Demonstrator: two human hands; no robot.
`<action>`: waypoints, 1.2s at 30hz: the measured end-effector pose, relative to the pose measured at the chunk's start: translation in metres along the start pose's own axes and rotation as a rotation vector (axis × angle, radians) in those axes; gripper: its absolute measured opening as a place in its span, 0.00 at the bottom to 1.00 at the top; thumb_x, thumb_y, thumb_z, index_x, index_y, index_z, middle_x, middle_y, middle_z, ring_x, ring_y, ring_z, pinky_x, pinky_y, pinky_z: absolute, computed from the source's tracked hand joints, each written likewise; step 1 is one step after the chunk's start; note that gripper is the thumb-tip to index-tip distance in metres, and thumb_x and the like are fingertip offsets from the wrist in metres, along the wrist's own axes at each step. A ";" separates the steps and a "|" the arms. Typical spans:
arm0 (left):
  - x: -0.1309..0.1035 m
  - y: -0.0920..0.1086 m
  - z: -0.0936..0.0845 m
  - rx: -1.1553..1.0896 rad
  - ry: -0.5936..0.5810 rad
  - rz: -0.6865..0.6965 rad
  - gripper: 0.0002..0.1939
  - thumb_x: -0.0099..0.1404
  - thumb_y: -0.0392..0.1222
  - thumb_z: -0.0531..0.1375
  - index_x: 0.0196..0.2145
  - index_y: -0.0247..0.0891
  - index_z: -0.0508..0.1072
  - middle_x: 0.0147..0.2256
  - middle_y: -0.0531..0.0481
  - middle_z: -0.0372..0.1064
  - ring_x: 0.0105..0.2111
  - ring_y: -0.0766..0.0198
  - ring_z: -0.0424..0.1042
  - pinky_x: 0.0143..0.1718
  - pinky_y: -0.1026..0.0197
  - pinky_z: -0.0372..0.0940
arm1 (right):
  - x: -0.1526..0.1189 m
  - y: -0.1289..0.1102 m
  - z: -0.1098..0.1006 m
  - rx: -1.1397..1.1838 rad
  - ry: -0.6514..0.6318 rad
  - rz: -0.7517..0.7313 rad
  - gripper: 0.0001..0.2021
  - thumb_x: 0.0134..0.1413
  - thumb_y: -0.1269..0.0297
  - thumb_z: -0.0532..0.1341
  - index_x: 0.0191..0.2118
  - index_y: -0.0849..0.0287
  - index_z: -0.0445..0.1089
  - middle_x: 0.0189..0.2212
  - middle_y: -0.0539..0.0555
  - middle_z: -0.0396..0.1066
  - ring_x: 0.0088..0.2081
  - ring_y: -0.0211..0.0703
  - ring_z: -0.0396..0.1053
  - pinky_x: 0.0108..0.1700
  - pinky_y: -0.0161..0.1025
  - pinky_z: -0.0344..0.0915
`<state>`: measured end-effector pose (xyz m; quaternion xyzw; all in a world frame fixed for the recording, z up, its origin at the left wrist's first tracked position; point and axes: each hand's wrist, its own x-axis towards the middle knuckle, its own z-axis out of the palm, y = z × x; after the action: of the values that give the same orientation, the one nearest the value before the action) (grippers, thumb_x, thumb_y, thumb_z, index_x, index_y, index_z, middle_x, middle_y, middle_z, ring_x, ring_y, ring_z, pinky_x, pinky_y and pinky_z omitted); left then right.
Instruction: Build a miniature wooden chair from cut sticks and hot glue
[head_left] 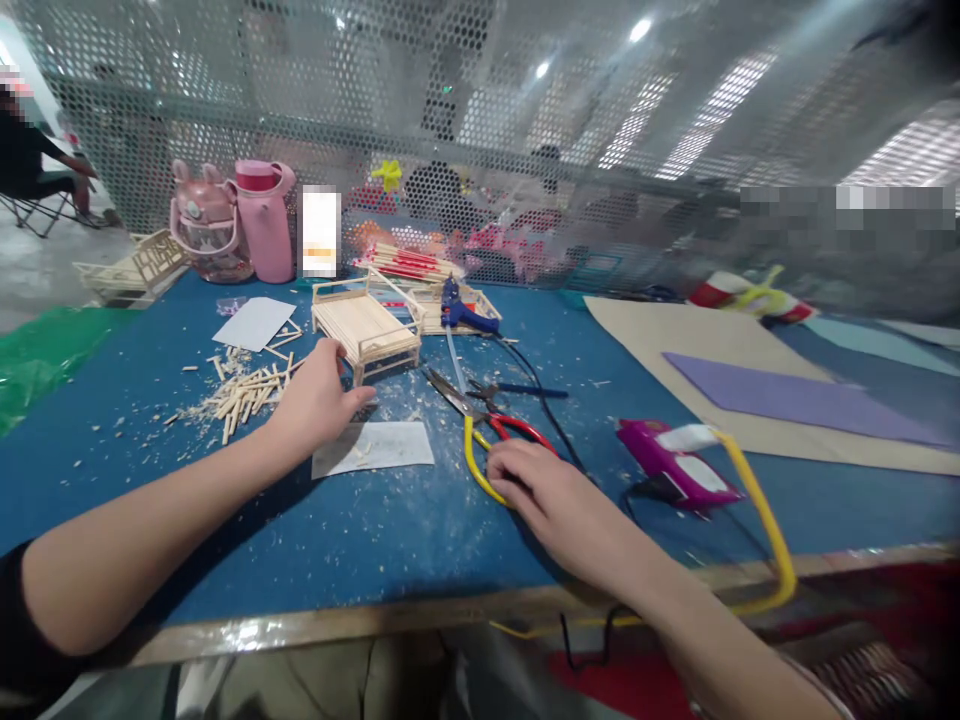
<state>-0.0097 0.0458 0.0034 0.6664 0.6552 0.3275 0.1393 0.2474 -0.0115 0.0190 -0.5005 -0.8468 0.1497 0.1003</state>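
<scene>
Scissors (pixel 487 430) under R hand (pixel 551 500)

I have one view only, from the head camera, looking forward and down across the blue table (pixel 420 530) from its near edge. The near edge runs along the bottom, the far edge meets the mesh screen (pixel 480 120), and both my forearms reach in close.

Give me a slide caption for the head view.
Left hand beside a small stick-built bed; right hand resting on yellow-and-red scissors on blue table.
</scene>
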 end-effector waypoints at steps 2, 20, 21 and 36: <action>0.007 -0.001 0.004 0.105 -0.050 -0.023 0.20 0.56 0.46 0.62 0.41 0.35 0.60 0.33 0.46 0.68 0.32 0.57 0.69 0.30 0.59 0.59 | -0.012 0.000 0.005 0.007 0.018 0.048 0.10 0.57 0.74 0.49 0.26 0.57 0.59 0.29 0.53 0.66 0.33 0.42 0.64 0.37 0.41 0.63; -0.008 -0.009 -0.008 0.232 -0.012 0.041 0.14 0.60 0.42 0.57 0.42 0.35 0.62 0.37 0.42 0.69 0.34 0.58 0.68 0.32 0.58 0.60 | 0.073 -0.022 -0.017 -0.219 -0.100 -0.154 0.07 0.55 0.69 0.58 0.28 0.59 0.71 0.29 0.52 0.73 0.34 0.41 0.67 0.39 0.40 0.54; -0.014 -0.007 -0.012 0.253 0.028 0.122 0.11 0.61 0.42 0.56 0.41 0.35 0.63 0.38 0.42 0.68 0.37 0.56 0.67 0.35 0.57 0.61 | 0.076 -0.027 -0.016 -0.226 -0.134 -0.206 0.07 0.55 0.68 0.59 0.29 0.58 0.72 0.29 0.52 0.74 0.34 0.41 0.67 0.40 0.40 0.53; -0.028 0.010 0.003 0.204 -0.473 0.427 0.13 0.63 0.40 0.53 0.39 0.35 0.75 0.33 0.44 0.65 0.36 0.55 0.65 0.41 0.52 0.63 | 0.086 -0.020 0.025 -0.372 0.036 -0.437 0.10 0.56 0.74 0.56 0.26 0.61 0.70 0.25 0.52 0.69 0.32 0.41 0.58 0.38 0.41 0.43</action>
<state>0.0016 0.0186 0.0000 0.8566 0.4798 0.1181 0.1484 0.1821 0.0508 0.0040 -0.3187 -0.9455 -0.0421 0.0517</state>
